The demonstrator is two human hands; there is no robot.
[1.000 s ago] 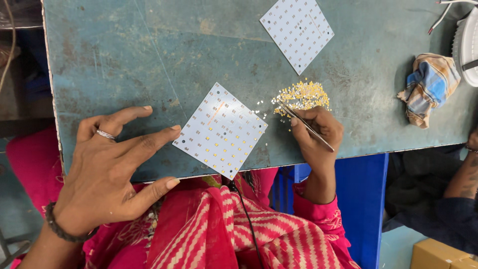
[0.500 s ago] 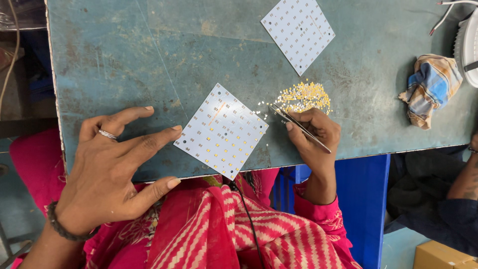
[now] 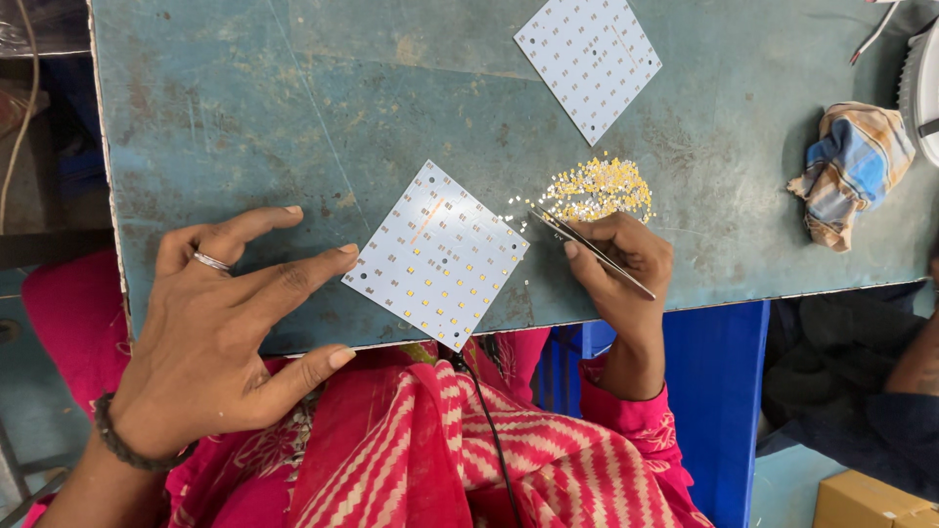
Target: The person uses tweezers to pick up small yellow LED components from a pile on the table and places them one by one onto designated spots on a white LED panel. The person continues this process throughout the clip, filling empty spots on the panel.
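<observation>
Near edge of tabletop [image 3: 245, 98], centre: square LED board [image 3: 437, 254], turned cornerwise. L of it, left hand [image 3: 220, 332] spread flat, fingertip touching board's L corner. R of board: right hand [image 3: 621, 259] w/ tweezers [image 3: 587, 244], tips pointing toward board's R corner. Just behind right hand: chip pile [image 3: 599, 188], loose bits trailing toward board. Far edge, behind pile: 2nd board [image 3: 588, 61]. Far R: crumpled cloth [image 3: 849, 168], well apart from pile; lamp housing [image 3: 919, 93] behind it at R edge.

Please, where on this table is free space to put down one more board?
Free: the upper left of the table, above the left hand. Also between the far board and the cloth. Crowded: near board, chip pile, right hand.
</observation>
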